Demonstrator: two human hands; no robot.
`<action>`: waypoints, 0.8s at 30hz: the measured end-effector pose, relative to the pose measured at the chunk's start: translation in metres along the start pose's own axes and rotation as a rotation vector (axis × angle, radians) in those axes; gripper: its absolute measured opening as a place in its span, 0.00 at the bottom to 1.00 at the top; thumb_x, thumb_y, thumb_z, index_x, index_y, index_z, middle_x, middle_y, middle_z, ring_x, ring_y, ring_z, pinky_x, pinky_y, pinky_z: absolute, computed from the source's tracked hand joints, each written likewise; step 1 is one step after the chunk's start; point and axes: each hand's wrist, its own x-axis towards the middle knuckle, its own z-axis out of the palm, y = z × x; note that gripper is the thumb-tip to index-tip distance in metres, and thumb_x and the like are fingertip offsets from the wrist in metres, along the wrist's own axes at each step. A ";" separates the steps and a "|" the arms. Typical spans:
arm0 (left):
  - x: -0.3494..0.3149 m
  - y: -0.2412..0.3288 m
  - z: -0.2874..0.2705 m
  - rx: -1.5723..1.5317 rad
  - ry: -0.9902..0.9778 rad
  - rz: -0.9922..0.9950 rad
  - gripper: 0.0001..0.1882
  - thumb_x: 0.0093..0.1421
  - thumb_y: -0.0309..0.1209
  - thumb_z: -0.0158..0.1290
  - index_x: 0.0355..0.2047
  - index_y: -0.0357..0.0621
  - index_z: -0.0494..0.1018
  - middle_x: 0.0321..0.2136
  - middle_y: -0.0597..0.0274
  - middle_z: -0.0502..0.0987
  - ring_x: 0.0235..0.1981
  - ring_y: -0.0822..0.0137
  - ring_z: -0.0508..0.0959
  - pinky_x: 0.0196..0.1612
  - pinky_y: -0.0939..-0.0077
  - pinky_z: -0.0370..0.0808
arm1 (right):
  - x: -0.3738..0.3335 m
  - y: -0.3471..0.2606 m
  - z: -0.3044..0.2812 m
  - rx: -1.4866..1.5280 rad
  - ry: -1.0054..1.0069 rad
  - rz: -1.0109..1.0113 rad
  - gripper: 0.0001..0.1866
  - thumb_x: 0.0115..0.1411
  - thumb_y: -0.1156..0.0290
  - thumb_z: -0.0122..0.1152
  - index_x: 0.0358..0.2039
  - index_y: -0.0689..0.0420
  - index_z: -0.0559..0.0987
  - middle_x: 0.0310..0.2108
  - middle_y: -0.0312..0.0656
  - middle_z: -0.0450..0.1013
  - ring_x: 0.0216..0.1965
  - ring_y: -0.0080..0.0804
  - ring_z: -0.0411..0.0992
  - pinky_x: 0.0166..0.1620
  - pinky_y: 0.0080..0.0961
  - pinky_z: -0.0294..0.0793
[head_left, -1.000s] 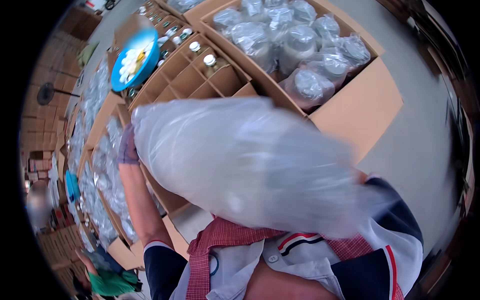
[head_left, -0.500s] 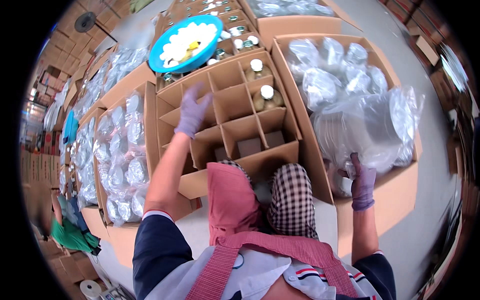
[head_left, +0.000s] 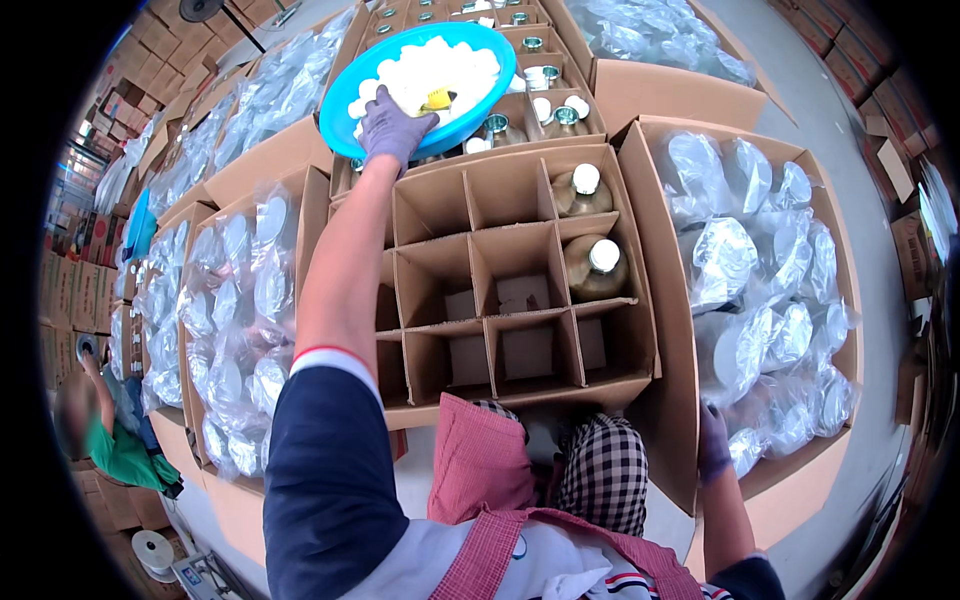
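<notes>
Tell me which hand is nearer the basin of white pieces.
Left. The left hand is over the near rim of the basin; the right hand is far off, at the near end of the right-hand box.

Counted two hands in thin purple gloves: one left hand (head_left: 393,132), one right hand (head_left: 714,450). Logged one round blue plastic basin (head_left: 337,115); inside, one small yellow piece (head_left: 437,100) among small white caps (head_left: 455,65), too heaped for a count. Tallied one brown cardboard carton with dividers (head_left: 545,396), gridded three by four: twelve compartments (head_left: 527,350), some partly behind the forearm. Within, counted two rounded clear bottles with white tops (head_left: 597,277). Got no sure number for further bottles (head_left: 566,122) beyond. Marked one brown carton of plastic-wrapped packs at right (head_left: 668,405), several more leftward and behind; packs overlapping, uncounted. Spotted one co-worker in green (head_left: 132,452), one white roll (head_left: 152,541), one dark disc on a pole (head_left: 200,9).
</notes>
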 end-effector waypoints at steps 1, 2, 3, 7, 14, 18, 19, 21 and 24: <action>-0.006 -0.006 -0.004 -0.097 0.073 0.053 0.60 0.39 0.51 0.67 0.66 0.37 0.48 0.58 0.42 0.63 0.60 0.49 0.65 0.59 0.62 0.66 | -0.014 -0.011 -0.006 0.023 0.021 -0.019 0.22 0.63 0.72 0.52 0.56 0.65 0.67 0.48 0.46 0.70 0.48 0.35 0.69 0.52 0.30 0.68; -0.023 -0.002 -0.023 -0.288 0.122 0.158 0.59 0.38 0.42 0.70 0.65 0.34 0.49 0.57 0.41 0.64 0.58 0.49 0.67 0.59 0.67 0.67 | -0.030 -0.022 -0.011 0.065 0.077 -0.031 0.21 0.63 0.72 0.51 0.56 0.65 0.67 0.48 0.46 0.70 0.48 0.35 0.69 0.53 0.29 0.67; -0.038 -0.009 -0.038 -0.496 0.090 0.255 0.59 0.37 0.36 0.71 0.66 0.36 0.47 0.56 0.43 0.65 0.56 0.53 0.69 0.59 0.66 0.67 | -0.045 -0.030 -0.010 0.106 0.136 -0.043 0.21 0.64 0.72 0.50 0.56 0.66 0.67 0.48 0.47 0.70 0.49 0.35 0.69 0.53 0.29 0.67; -0.151 0.038 -0.128 -1.028 -0.424 0.615 0.66 0.31 0.32 0.73 0.68 0.43 0.44 0.55 0.50 0.66 0.56 0.56 0.69 0.57 0.62 0.70 | -0.078 -0.027 0.012 -0.131 0.258 -0.077 0.26 0.63 0.68 0.53 0.59 0.68 0.62 0.54 0.55 0.66 0.55 0.45 0.66 0.58 0.34 0.63; -0.303 0.089 -0.227 -1.258 -0.687 1.107 0.65 0.31 0.34 0.71 0.68 0.44 0.44 0.55 0.50 0.67 0.56 0.56 0.70 0.55 0.61 0.72 | -0.072 -0.010 0.019 -0.396 0.359 -0.140 0.30 0.58 0.62 0.60 0.56 0.66 0.65 0.49 0.59 0.68 0.50 0.56 0.68 0.53 0.42 0.67; -0.358 0.097 -0.249 -1.324 -0.655 1.140 0.62 0.34 0.35 0.69 0.67 0.43 0.45 0.55 0.50 0.67 0.56 0.56 0.70 0.55 0.61 0.71 | -0.064 -0.008 0.024 -0.352 0.295 -0.185 0.28 0.60 0.60 0.57 0.55 0.65 0.67 0.48 0.59 0.70 0.49 0.55 0.69 0.51 0.41 0.69; -0.365 0.098 -0.250 -1.344 -0.642 1.155 0.62 0.35 0.36 0.69 0.67 0.43 0.45 0.55 0.50 0.67 0.56 0.56 0.70 0.56 0.61 0.71 | -0.064 -0.019 0.020 -0.351 0.283 -0.150 0.26 0.61 0.61 0.57 0.54 0.64 0.68 0.47 0.58 0.71 0.48 0.54 0.70 0.51 0.40 0.69; -0.375 0.100 -0.253 -1.369 -0.633 1.163 0.60 0.36 0.36 0.68 0.67 0.43 0.46 0.55 0.50 0.67 0.56 0.56 0.70 0.56 0.61 0.71 | -0.066 -0.018 0.020 -0.311 0.290 -0.154 0.25 0.61 0.61 0.57 0.53 0.66 0.69 0.45 0.60 0.71 0.47 0.55 0.70 0.50 0.41 0.69; -0.384 0.102 -0.257 -1.389 -0.619 1.169 0.58 0.38 0.37 0.67 0.67 0.43 0.46 0.56 0.50 0.67 0.56 0.56 0.70 0.56 0.61 0.71 | -0.069 -0.031 0.017 -0.216 0.274 -0.166 0.24 0.61 0.62 0.57 0.52 0.66 0.70 0.43 0.60 0.73 0.44 0.56 0.72 0.48 0.41 0.70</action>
